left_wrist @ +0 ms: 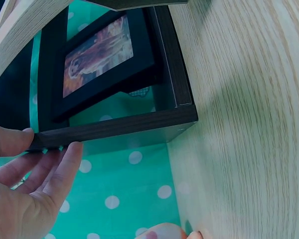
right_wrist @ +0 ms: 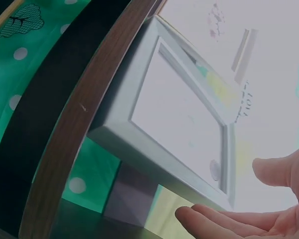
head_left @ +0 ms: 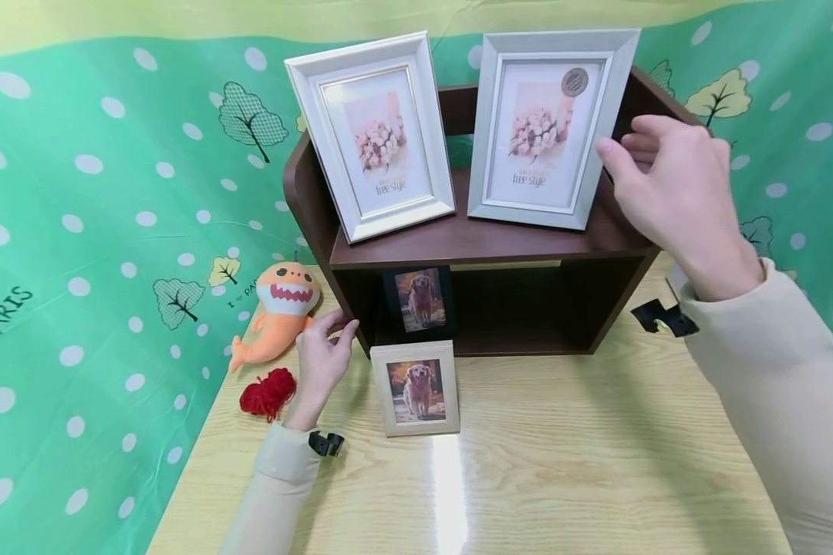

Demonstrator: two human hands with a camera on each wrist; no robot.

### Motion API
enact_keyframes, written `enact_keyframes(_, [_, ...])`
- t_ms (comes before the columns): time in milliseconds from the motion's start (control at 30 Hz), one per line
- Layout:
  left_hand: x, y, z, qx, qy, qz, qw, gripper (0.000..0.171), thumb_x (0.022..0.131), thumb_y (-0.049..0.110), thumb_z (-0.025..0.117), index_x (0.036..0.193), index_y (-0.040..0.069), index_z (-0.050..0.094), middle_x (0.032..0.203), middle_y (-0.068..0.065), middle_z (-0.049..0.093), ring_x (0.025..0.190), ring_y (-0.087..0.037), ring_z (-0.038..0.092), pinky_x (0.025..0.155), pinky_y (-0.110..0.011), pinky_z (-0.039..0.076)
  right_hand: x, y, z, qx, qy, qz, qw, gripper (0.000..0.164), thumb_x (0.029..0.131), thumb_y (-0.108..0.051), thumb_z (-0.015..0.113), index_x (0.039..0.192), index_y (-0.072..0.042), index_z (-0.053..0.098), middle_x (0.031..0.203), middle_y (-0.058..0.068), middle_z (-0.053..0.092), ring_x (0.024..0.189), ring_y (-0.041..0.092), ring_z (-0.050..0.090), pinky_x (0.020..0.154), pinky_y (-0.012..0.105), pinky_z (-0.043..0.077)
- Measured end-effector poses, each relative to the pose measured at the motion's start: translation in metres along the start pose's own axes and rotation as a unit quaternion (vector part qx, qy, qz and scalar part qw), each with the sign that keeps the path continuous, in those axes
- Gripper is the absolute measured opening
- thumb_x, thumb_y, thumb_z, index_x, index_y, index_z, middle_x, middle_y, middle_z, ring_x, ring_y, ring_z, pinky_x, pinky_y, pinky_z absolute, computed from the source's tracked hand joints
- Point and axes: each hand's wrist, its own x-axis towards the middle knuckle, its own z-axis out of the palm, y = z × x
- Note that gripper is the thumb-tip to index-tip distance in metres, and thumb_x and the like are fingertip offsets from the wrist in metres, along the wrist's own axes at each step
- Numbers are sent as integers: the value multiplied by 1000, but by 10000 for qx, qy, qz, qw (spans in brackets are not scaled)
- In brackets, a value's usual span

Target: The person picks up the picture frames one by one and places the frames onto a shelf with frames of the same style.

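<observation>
My left hand pinches the front edge of the left side panel of a dark brown shelf, thumb and fingers on opposite faces. Beside the silver-grey picture frame at the shelf top's right, my right hand has its thumb and fingers spread around the frame's edge, holding nothing. A white picture frame leans at the top left. Inside the lower compartment stands a black frame with a dog photo. A light wooden frame with a like photo stands in front.
To the left of the shelf lie an orange shark plush and a ball of red yarn. A green dotted cloth hangs behind and along the left. Everything rests on a light wood-grain table.
</observation>
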Motion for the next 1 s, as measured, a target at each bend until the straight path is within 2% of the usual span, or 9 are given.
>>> enact_keyframes(100, [-1, -1, 0, 0, 7, 4, 10000, 11, 87, 7, 70, 96, 1, 71, 93, -9, 69, 85, -22, 68, 67, -38, 57, -7, 1, -1, 41, 74, -76, 9999, 66, 93, -48, 51, 144, -8, 41, 131, 13, 55, 116, 28, 55, 107, 37, 31])
enact_keyframes(167, [-1, -1, 1, -10, 24, 15, 10000, 11, 87, 7, 70, 96, 0, 71, 93, -10, 69, 85, -22, 68, 67, -39, 57, -12, 1, -2, 43, 110, -95, 9999, 65, 93, -48, 51, 144, -8, 42, 131, 11, 56, 115, 28, 56, 98, 43, 42])
enact_keyframes(267, [-2, -2, 2, -9, 41, 20, 10000, 12, 87, 7, 70, 96, 0, 71, 92, -10, 69, 84, -22, 68, 67, -39, 57, -19, 2, -2, 46, 104, -148, 9998, 65, 93, -48, 52, 143, -9, 44, 131, 10, 56, 115, 27, 56, 97, 42, 43])
enact_keyframes(433, [-1, -2, 3, 5, 58, 77, 10000, 12, 87, 7, 70, 96, -1, 71, 92, -9, 69, 85, -22, 68, 67, -37, 57, -29, 6, -3, 21, 142, -309, 9994, 61, 93, -46, 55, 141, -10, 47, 129, 7, 58, 114, 26, 57, 95, 35, 45])
enact_keyframes(533, [1, -2, 4, 96, 64, 152, 9998, 12, 88, 8, 69, 96, -1, 71, 92, -9, 69, 85, -22, 68, 66, -36, 57, -34, 10, -2, 18, 219, -461, 9987, 58, 92, -44, 57, 139, -11, 50, 127, 6, 60, 110, 27, 59, 92, 25, 46])
enact_keyframes(667, [3, -1, 4, 142, 65, 219, 9996, 13, 89, 7, 68, 98, -2, 70, 92, -9, 69, 85, -22, 68, 65, -36, 57, -39, 18, 1, 48, 256, -644, 9976, 55, 92, -43, 59, 136, -10, 53, 123, 7, 62, 106, 30, 61, 83, 13, 46])
enact_keyframes(800, [2, -1, 3, 160, 86, 247, 9995, 12, 88, 5, 68, 97, -2, 70, 92, -10, 69, 85, -23, 68, 65, -37, 57, -45, 25, 4, 104, 190, -768, 9968, 54, 91, -40, 62, 137, -12, 53, 123, 7, 62, 103, 31, 62, 76, 7, 44])
enact_keyframes(900, [1, -2, 3, 189, 91, 250, 9995, 12, 88, 5, 68, 97, -3, 70, 92, -10, 69, 84, -23, 68, 64, -37, 57, -51, 29, 6, 120, 252, -952, 9951, 52, 90, -38, 65, 135, -14, 56, 121, 7, 63, 99, 10, 64, 72, 5, 40])
enact_keyframes(1000, [0, -3, 2, 200, 95, 238, 9995, 13, 88, 6, 69, 97, -2, 70, 92, -9, 69, 84, -22, 68, 64, -37, 57, -57, 33, 9, 187, 345, -1100, 9932, 48, 89, -35, 67, 131, -15, 59, 117, 8, 65, 88, -14, 57, 69, 7, 37])
